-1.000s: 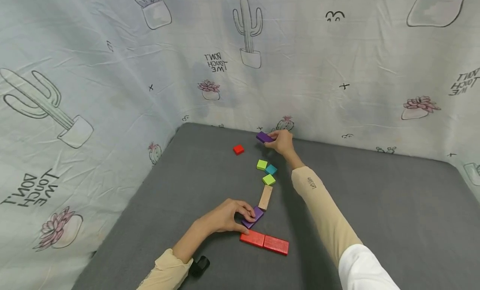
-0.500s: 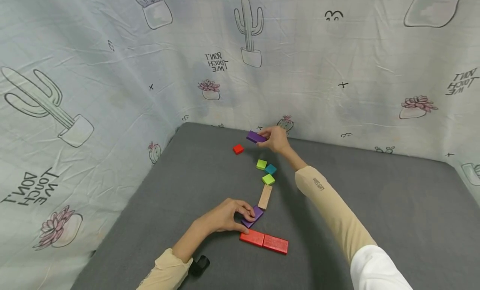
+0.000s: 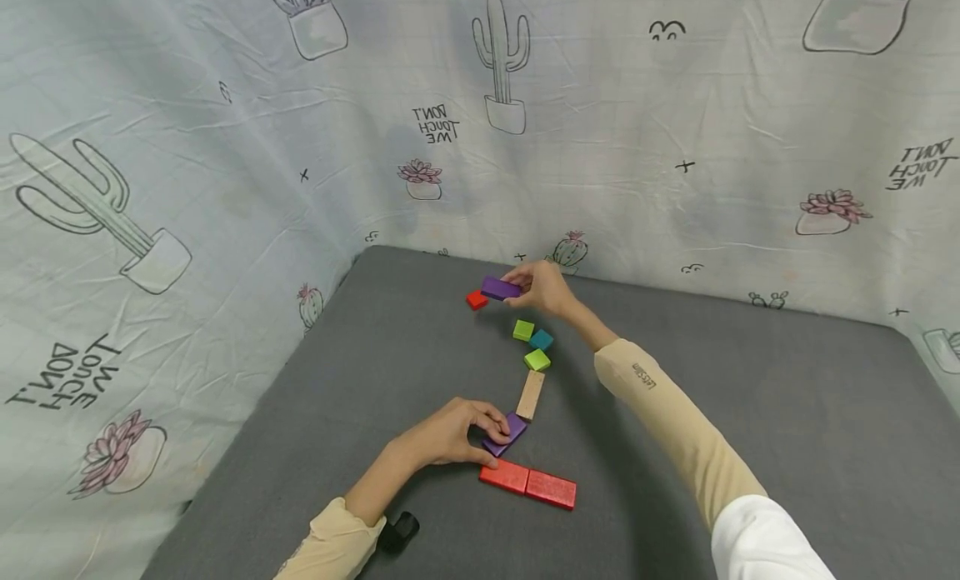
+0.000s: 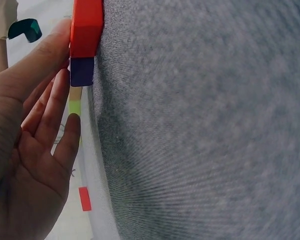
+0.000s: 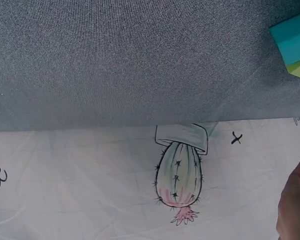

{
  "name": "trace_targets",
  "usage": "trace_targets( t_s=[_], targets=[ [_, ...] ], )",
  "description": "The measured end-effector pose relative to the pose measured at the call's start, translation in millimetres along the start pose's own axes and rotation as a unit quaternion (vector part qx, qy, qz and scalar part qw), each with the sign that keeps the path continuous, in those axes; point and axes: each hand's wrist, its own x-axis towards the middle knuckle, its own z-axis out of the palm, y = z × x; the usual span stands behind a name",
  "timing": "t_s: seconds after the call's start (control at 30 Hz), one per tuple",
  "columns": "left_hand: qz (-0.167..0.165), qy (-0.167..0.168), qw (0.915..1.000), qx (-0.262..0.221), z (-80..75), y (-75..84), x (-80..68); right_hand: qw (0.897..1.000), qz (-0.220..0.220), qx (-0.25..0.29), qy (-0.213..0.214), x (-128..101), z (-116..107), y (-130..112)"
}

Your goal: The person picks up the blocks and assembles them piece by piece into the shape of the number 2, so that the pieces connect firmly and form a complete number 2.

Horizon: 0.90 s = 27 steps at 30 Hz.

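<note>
left hand (image 3: pixel 450 434): near the front edge of the grey mat (image 3: pixel 750 413), fingers curled on the purple block (image 3: pixel 508 434) above the red bricks (image 3: pixel 528 483) | right hand (image 3: pixel 543 287): near the back edge, pinching a raised purple brick (image 3: pixel 501 288) beside the small red cube (image 3: pixel 476 300)

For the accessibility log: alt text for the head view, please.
Right hand holds a purple block above a small red cube on grey cloth; left hand pinches another purple piece in a line of coloured blocks.
</note>
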Motion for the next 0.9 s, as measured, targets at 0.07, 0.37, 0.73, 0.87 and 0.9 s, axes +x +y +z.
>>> trace_targets(
  t_s=[0.07,0.37,0.73,0.87,0.9],
  targets=[
    [0.002,0.000,1.0000,0.000,0.1,-0.3,-0.1,1.000,-0.012,0.000,-0.014,0,1,-1],
    [-0.001,0.002,1.0000,-0.002,1.2,-0.8,-1.1,0.988,-0.099,0.014,-0.114,-2,12,0],
    [-0.002,0.005,1.0000,-0.006,0.9,0.3,0.0,0.967,-0.154,-0.065,-0.192,-4,24,7],
    [0.001,0.005,0.9999,-0.009,-0.1,1.6,0.9,0.960,-0.167,-0.081,-0.212,-5,28,11],
    [0.002,0.005,0.9999,-0.010,-0.4,1.9,1.0,0.958,-0.170,-0.082,-0.215,-4,29,12]
  ],
)
